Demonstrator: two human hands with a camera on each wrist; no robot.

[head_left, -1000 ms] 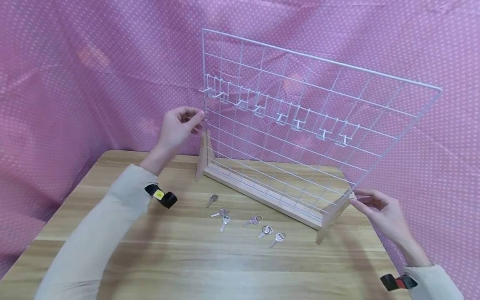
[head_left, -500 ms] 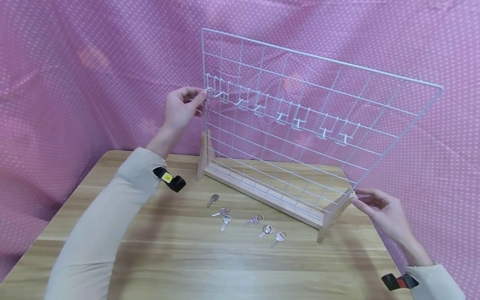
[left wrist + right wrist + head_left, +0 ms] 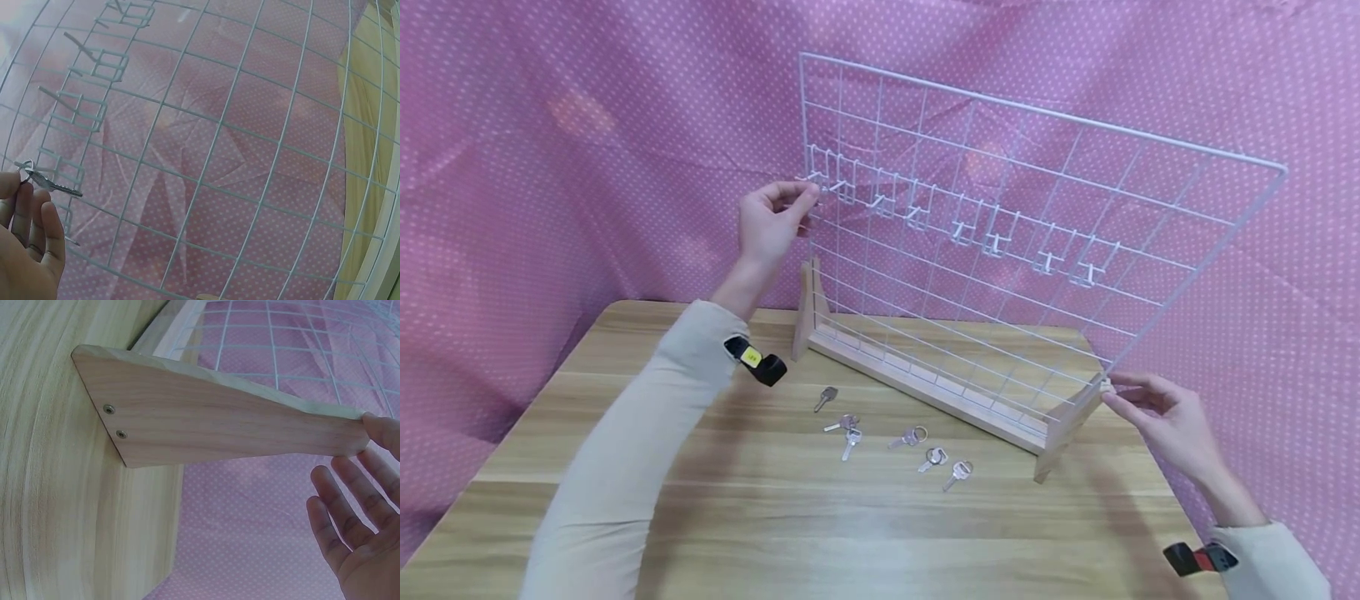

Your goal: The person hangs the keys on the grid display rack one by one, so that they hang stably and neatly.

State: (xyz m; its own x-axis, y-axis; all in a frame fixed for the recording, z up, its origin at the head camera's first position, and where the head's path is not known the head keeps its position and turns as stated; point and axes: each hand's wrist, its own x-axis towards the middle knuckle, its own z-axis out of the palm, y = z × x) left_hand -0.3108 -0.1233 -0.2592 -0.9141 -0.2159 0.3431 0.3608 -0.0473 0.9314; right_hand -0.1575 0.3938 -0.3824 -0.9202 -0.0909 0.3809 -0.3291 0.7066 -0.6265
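Note:
In the left wrist view, my left hand (image 3: 31, 237) pinches a silver key (image 3: 57, 186) by its ring (image 3: 26, 165), close beside one of the hooks (image 3: 62, 165). Whether the ring is around that hook I cannot tell. The head view has my left hand (image 3: 769, 223) at the left end of the hook row on a white wire grid (image 3: 1037, 177), the key hidden by the fingers. Far to the right, my right hand (image 3: 1172, 425) grips the upper tip of the wooden side support (image 3: 219, 412) between thumb and fingers.
Several loose keys (image 3: 852, 440) lie on the wooden table (image 3: 760, 517) before the grid's base bar (image 3: 917, 387), some with rings. More white hooks (image 3: 996, 242) run rightward along the grid. Pink dotted cloth (image 3: 625, 150) hangs behind.
My left hand has risen along the grid's left edge to the hook row, then shifted slightly right. My right hand keeps its grip on the support.

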